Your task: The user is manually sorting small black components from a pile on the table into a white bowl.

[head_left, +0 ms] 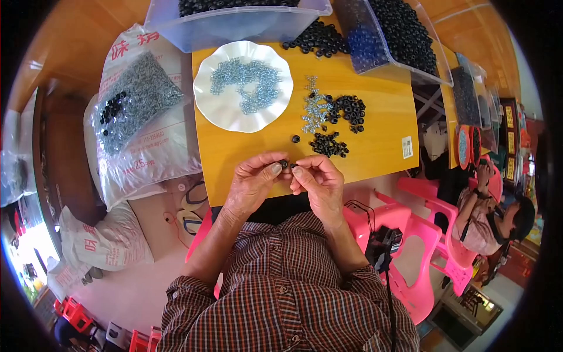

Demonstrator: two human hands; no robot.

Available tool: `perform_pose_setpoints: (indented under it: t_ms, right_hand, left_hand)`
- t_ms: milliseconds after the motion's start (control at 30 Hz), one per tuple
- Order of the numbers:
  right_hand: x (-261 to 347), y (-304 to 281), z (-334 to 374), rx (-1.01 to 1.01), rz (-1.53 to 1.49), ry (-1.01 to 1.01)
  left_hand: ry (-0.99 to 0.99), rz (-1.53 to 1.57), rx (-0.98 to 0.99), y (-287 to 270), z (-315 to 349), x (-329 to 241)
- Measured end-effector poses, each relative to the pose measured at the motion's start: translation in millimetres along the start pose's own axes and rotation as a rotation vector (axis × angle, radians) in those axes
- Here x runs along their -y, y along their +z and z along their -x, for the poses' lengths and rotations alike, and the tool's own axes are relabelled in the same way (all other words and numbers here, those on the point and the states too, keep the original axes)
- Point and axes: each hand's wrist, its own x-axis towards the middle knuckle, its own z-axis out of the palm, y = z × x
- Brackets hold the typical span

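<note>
Left hand (252,185) pinching round black piece (284,163), right hand (324,189) pinching small dark piece (294,166), white plate (226,112) in upper middle.

From afar I'm seeing a plate (201,97) lying left on the table (384,126), loose parts (350,110) sitting to its right. Behind them, two bins (234,30) are standing. Left of the table, a bag (141,85) is resting on a sack (161,161); chairs (382,218) are standing right.

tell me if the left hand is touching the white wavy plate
Apart: the head view plainly shows a strip of yellow tabletop between the white wavy plate and the left hand.
</note>
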Motion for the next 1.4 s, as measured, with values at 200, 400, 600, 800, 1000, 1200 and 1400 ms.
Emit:
perform_pose_setpoints:
  t_ms: [200, 400, 600, 800, 1000, 1200, 1400]
  right_hand:
    - [3.8, -3.6, 2.9, -0.027, -0.036, 0.008]
    - [-0.8, -5.2, 2.8, 0.042, -0.081, -0.049]
    - [-2.3, -3.1, 0.8, 0.018, -0.126, 0.0]
    - [-4.7, -1.8, 0.5, 0.023, -0.189, 0.042]
    - [-5.9, -1.6, -0.2, 0.025, -0.235, 0.055]
    - [-7.6, -2.4, -0.5, 0.011, -0.233, 0.052]
    - [-8.6, -2.4, -0.4, -0.002, -0.253, 0.06]
  left_hand:
    - [0.009, -0.042, 0.018, 6.2, 0.0, 0.5]
    - [-0.005, -0.008, -0.015, 8.4, 0.9, -0.1]
    - [0.02, -0.042, -0.012, 8.8, 1.5, 0.2]
    - [0.018, -0.051, -0.031, 12.4, 2.3, -1.2]
    - [0.052, -0.089, -0.008, 11.6, 1.4, 0.1]
    - [0.05, -0.133, 0.004, 10.5, 1.1, 0.6]
    - [0.052, -0.154, -0.006, 9.9, 1.0, 1.3]
